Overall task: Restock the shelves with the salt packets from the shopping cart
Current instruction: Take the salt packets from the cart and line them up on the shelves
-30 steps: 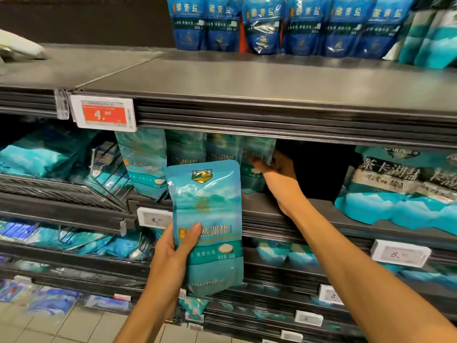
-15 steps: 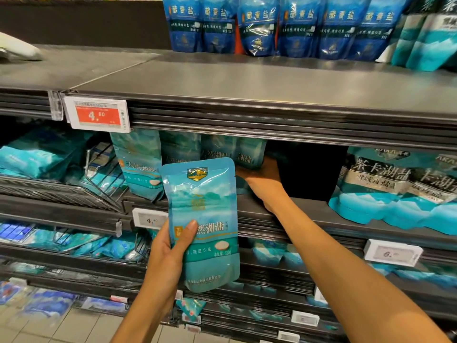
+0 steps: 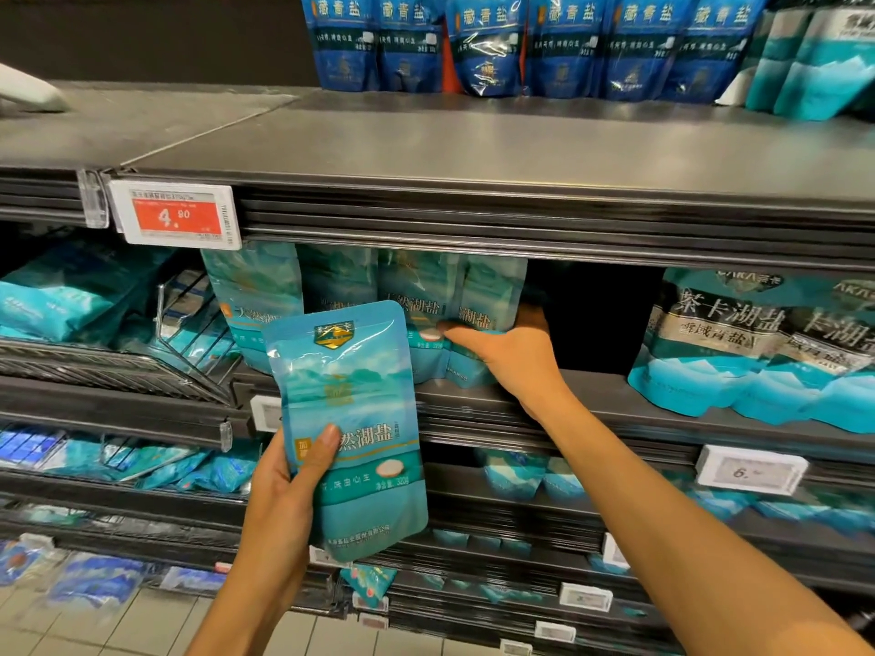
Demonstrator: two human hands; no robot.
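Supermarket salt aisle: grey metal shelving in tiers, pale tiled floor (image 3: pixel 142 622) at 7 o'clock.

Nearest, at 6 o'clock: left hand (image 3: pixel 279 494) grips a teal salt packet (image 3: pixel 352 428) by its lower left edge, thumb across the front, fingers behind. Packet upright, long axis vertical with a slight lean to the left, printed face toward the camera. Gold mountain badge at the top; large characters partly read 然湖盐; lower down 净含量 320g. It is held in front of the shelves, touching none of them.

Middle shelf (image 3: pixel 592 400), centre: right hand (image 3: pixel 509 357) reaches in, thumb on the front of the standing packets (image 3: pixel 426 305), fingers curled round the right side of the rightmost one, seemingly pinching it, though shadow hides the fingertips. These stand upright in a row, same teal design, faces forward. A dark gap lies just to their right.

At 3 o'clock on the same shelf: teal-and-black pouches (image 3: pixel 757 343) reading 茶卡湖盐, 雪域青盐. White price tag (image 3: pixel 750 471) below shows "6."; rest blurred.

At 10 o'clock: red price tag (image 3: pixel 176 214) on the upper shelf edge, "4.90".

Farthest, at 12 o'clock on the top shelf (image 3: pixel 473 144): blue pouches (image 3: pixel 521 45) marked 藏青盐, standing at the back.
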